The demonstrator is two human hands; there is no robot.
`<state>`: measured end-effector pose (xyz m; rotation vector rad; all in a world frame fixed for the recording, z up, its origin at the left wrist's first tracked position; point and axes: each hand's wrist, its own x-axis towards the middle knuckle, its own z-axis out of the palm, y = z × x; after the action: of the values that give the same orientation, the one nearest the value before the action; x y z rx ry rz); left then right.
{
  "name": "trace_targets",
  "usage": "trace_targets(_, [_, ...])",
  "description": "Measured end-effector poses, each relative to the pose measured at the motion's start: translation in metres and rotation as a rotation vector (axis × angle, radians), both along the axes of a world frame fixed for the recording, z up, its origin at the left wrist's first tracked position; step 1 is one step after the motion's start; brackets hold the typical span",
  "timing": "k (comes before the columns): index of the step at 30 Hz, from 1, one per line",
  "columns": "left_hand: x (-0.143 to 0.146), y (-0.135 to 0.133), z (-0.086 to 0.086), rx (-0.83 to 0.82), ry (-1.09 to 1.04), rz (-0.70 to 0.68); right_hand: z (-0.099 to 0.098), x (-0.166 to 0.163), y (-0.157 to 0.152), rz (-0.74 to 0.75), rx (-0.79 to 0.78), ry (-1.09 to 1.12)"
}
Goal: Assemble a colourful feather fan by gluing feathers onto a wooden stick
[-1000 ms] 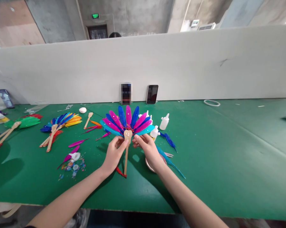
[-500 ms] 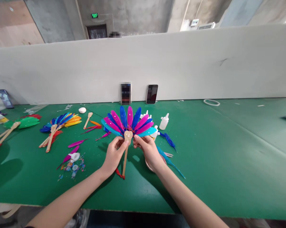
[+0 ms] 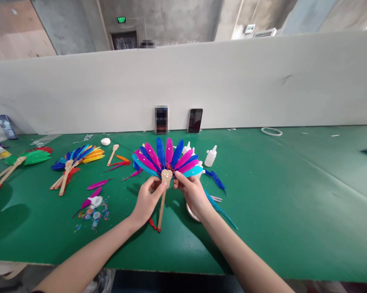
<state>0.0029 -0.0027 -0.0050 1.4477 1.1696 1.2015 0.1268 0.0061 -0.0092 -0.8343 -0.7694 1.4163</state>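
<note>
Feather fan (image 3: 169, 151) and both hands have moved slightly to the right together since half a second ago. Behind them runs the long white partition (image 3: 247, 81), with the green table (image 3: 293, 203) in front of it. The fan is held up over the table's near middle, its pink, blue and turquoise feathers spread above a heart-shaped head. A second fan (image 3: 68, 165), blue and orange, lies to the left. The left hand (image 3: 145, 201) grips the handle just below the head, thumb in front. The right hand (image 3: 194, 193) has thumb and fingertips close together at the right-hand feather roots (whether they pinch one, I cannot tell). Beyond the fan, a dark-screened phone (image 3: 195, 121) leans on the partition; a white bottle (image 3: 210, 157) stands near the right hand; colourful flakes (image 3: 95, 217) lie scattered left.
</note>
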Motion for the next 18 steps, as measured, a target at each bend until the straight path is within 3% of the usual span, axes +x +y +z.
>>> trace_targets(18, [0.0013,-0.0004,0.0043,0.016,-0.013,0.065,-0.0060,-0.0016,-0.0003,0.062,0.097,-0.149])
